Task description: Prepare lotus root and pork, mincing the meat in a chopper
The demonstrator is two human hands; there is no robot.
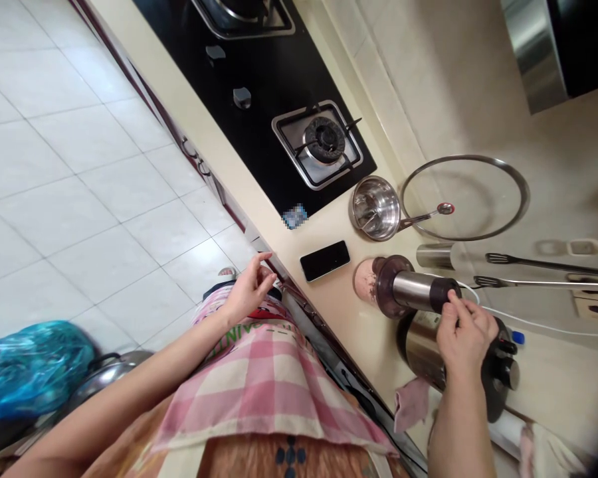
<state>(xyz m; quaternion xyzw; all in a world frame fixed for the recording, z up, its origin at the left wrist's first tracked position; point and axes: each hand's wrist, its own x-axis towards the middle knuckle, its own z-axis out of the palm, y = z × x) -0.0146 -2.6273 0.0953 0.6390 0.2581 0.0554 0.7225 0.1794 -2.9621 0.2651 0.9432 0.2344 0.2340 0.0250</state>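
Note:
My right hand [466,328] is at the dark top end of an electric food chopper [412,289], its fingers bent against the cap. The chopper has a steel motor body and a dark lid over a clear bowl [365,279] with pink minced food inside. My left hand [253,285] hangs in the air before the counter's front edge, holding nothing, with its fingers loosely curved and apart. A black-screened phone [325,261] lies on the counter between my hands, close to the bowl.
Beyond the phone are a steel saucepan [376,208], a large glass lid [466,198] against the wall and a black gas hob [269,143]. A steel and black appliance [423,348] stands beside the chopper. Utensils [543,265] hang on the wall. A blue bag [34,372] is at lower left.

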